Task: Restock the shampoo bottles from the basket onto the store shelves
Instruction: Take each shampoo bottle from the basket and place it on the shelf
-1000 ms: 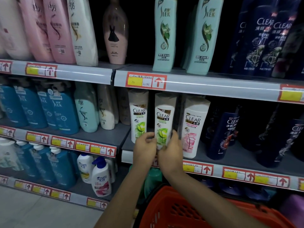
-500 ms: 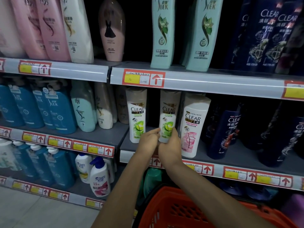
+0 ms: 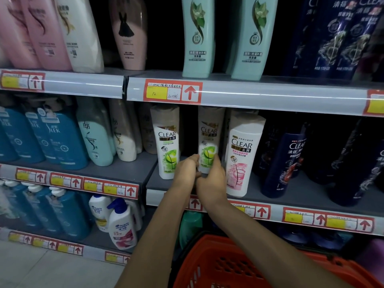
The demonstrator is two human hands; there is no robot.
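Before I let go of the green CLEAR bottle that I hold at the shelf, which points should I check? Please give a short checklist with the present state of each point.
1. Grip: the left hand and the right hand both hold the lower part of the held bottle: ok.
2. Label faces the front and the bottle is about upright: ok.
3. Base fully down on the shelf: cannot tell, the hands hide it.
4. Gap to the green neighbour bottle on its left: ok.
5. Clearance from the pink bottle on its right: cannot tell, they are very close.
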